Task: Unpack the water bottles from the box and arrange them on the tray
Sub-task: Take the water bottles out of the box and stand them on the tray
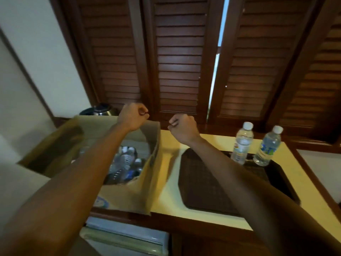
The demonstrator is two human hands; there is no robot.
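Fridge: a pale appliance top sat nearest me, under the tabletop edge; I could not tell more of it.
Tabletop: the cream tabletop carried the box and the tray side by side.
Box: my cardboard box stood open on the left, flaps up; blurred water bottles lay jumbled inside it.
Tray: the dark tray lay to the right of the box, its near part bare.
Bottles on tray: two clear bottles stood upright at the far right corner, one just beside the other.
Left hand: my left hand was raised above the box's far flap, fingers curled into a fist, holding nothing I could see.
Right hand: my right hand hung apart from it, fisted too, empty.
Kettle: a dark kettle sat behind the box.
Shutters: brown louvred shutters closed the back.
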